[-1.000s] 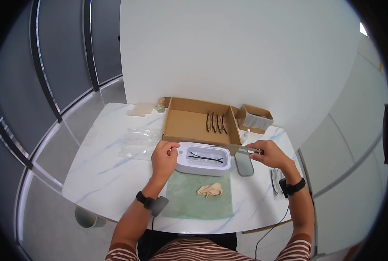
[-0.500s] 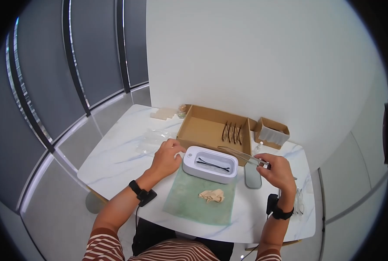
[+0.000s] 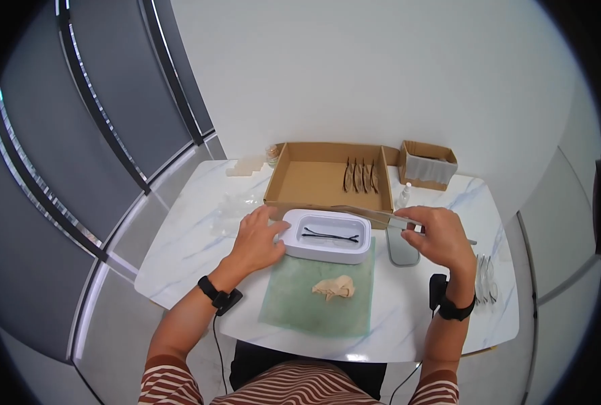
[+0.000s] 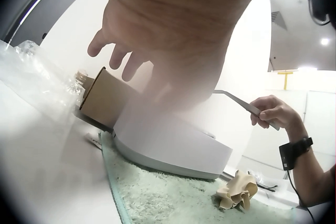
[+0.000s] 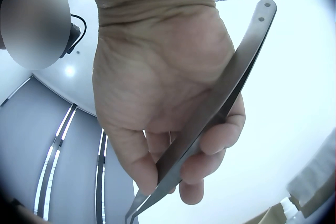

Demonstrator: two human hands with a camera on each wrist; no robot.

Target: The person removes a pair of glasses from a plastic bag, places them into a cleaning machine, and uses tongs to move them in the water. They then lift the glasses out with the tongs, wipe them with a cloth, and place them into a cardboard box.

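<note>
A white ultrasonic cleaner [image 3: 324, 255] with an open basin stands at the back of a green cloth [image 3: 287, 307]. Two thin dark strips, like eyeglass temples [image 3: 331, 236], lie crossed in its basin. My left hand [image 3: 256, 243] is at the cleaner's left end, fingers spread and loosely bent, fingertips right at its rim. With my right hand [image 3: 443, 236] I grip long metal tweezers [image 5: 197, 124] between thumb and fingers. In the head view their bent tips point left, above the cleaner's back edge and the front of the cardboard box.
Behind the cleaner is a shallow cardboard box [image 3: 307, 179] with several dark curved strips [image 3: 360, 177]. A smaller carton [image 3: 422, 172] and a small bottle [image 3: 404, 194] stand to its right. A crumpled beige cloth [image 3: 334, 288], a grey flat tray [image 3: 403, 251] and clear plastic bags [image 3: 236, 206] lie around.
My left hand's fingers have uncurled and spread at the cleaner's left end. The tweezers stay in my right hand, beyond the cleaner's right side. The head view has shifted.
</note>
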